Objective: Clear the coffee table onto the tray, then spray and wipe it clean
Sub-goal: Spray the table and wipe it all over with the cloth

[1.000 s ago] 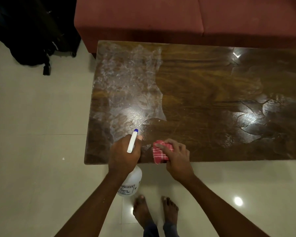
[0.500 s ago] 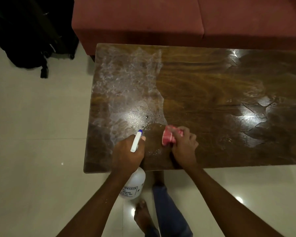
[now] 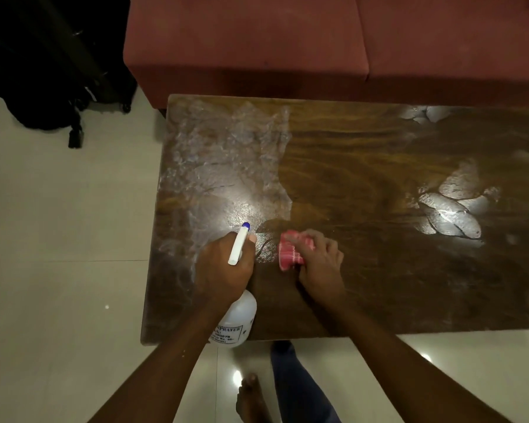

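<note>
**Head view.** The left hand grips the spray bottle at lower centre, nozzle toward the frame's top. The right hand clutches a pink checked cloth pressed on the bench, just right of the bottle. Wiping would best proceed in overlapping strokes into the cloudy wet film at centre left, under steady pressure.

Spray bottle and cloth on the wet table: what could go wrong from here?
The wet film reaches the table's left edge; it may drip onto the tile floor near the bare foot, a slip risk.
The right hand holds the cloth bunched small, so it may leave streaks.
The left hand grips the spray bottle at the near edge; it might knock the wood.
</note>
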